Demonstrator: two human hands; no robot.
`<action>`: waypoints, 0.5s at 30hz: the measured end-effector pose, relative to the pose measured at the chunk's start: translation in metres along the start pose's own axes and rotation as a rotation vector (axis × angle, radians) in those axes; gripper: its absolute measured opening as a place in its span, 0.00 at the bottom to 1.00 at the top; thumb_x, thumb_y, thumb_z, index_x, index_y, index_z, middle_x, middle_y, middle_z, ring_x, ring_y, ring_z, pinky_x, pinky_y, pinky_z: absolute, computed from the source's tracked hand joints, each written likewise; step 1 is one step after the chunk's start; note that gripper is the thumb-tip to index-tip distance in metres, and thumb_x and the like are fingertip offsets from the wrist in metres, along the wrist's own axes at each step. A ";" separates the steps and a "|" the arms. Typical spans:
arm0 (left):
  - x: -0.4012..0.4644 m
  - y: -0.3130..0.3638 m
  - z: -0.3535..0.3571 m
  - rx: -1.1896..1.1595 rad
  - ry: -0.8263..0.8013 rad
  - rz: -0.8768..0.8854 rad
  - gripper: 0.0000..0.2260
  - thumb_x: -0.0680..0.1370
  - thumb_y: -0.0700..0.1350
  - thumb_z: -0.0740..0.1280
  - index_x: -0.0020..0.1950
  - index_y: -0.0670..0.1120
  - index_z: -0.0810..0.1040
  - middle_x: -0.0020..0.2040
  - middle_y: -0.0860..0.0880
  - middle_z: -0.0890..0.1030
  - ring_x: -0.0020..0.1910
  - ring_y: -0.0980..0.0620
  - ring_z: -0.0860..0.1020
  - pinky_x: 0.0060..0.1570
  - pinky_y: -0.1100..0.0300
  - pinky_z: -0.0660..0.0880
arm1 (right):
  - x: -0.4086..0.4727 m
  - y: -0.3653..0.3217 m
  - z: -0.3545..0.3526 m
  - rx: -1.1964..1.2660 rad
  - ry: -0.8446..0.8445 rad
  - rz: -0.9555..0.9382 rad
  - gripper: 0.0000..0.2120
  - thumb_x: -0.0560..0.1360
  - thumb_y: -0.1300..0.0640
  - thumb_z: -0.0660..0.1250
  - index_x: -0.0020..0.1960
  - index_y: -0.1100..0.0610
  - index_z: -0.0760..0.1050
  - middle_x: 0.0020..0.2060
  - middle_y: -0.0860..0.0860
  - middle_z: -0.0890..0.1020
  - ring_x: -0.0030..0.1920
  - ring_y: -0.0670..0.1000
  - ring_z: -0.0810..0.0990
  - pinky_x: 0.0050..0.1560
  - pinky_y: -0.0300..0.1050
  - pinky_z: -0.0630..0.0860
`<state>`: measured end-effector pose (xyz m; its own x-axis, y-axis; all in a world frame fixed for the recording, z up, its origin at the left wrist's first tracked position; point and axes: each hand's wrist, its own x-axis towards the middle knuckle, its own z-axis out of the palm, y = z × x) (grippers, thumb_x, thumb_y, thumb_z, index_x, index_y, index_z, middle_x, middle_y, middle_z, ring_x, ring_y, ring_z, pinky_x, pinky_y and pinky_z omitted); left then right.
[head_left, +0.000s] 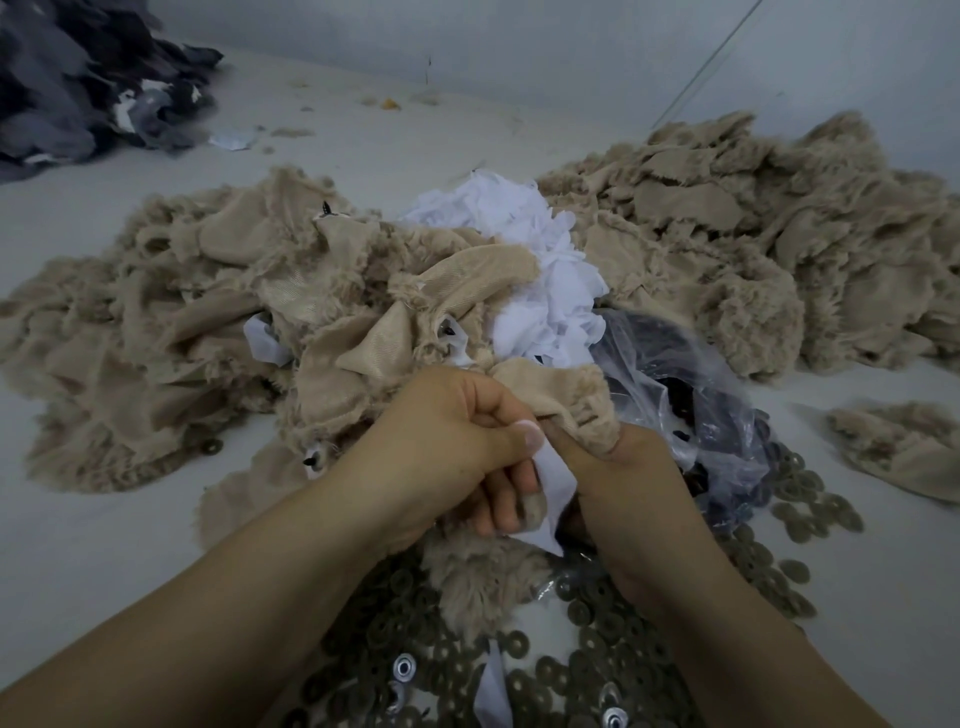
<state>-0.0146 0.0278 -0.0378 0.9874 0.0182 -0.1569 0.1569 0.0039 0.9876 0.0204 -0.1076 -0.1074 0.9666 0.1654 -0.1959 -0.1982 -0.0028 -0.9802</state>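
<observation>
Left hand (447, 441), right hand (631, 486): tight grips

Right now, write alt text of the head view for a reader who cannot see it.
The left hand and right hand grip a beige plush piece and a white fabric strip. Around lie heaps of beige plush cuttings and white scraps, a clear plastic bag and round washers on a pale table.

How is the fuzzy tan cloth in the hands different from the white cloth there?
The tan cloth is furry at its edges; the white cloth is smooth and flat. The tan cloth bunches up on top, while the white cloth hangs down lower. Both are fabric scraps held between the left hand and the right hand.
</observation>
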 end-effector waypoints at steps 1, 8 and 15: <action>0.000 -0.001 0.000 0.009 0.001 0.004 0.06 0.79 0.33 0.67 0.42 0.34 0.78 0.30 0.37 0.80 0.20 0.46 0.74 0.19 0.62 0.69 | -0.006 0.004 0.001 -0.017 -0.039 -0.084 0.19 0.81 0.67 0.61 0.33 0.56 0.70 0.31 0.52 0.72 0.31 0.43 0.73 0.45 0.47 0.73; 0.000 -0.006 0.002 0.091 0.110 0.063 0.08 0.77 0.36 0.70 0.39 0.36 0.76 0.28 0.37 0.80 0.19 0.46 0.72 0.19 0.62 0.69 | -0.012 -0.038 -0.016 -0.017 -0.114 -0.159 0.07 0.76 0.58 0.72 0.39 0.55 0.84 0.33 0.51 0.86 0.33 0.47 0.85 0.32 0.38 0.79; -0.001 -0.007 0.000 0.079 0.133 0.072 0.10 0.75 0.37 0.73 0.39 0.33 0.75 0.28 0.38 0.80 0.19 0.45 0.74 0.18 0.62 0.69 | -0.008 -0.029 -0.015 -0.038 -0.093 -0.132 0.07 0.72 0.50 0.74 0.41 0.53 0.85 0.38 0.51 0.87 0.39 0.51 0.87 0.37 0.43 0.82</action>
<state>-0.0164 0.0274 -0.0442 0.9858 0.1483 -0.0794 0.0921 -0.0810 0.9924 0.0207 -0.1232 -0.0780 0.9642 0.2573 -0.0638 -0.0628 -0.0123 -0.9980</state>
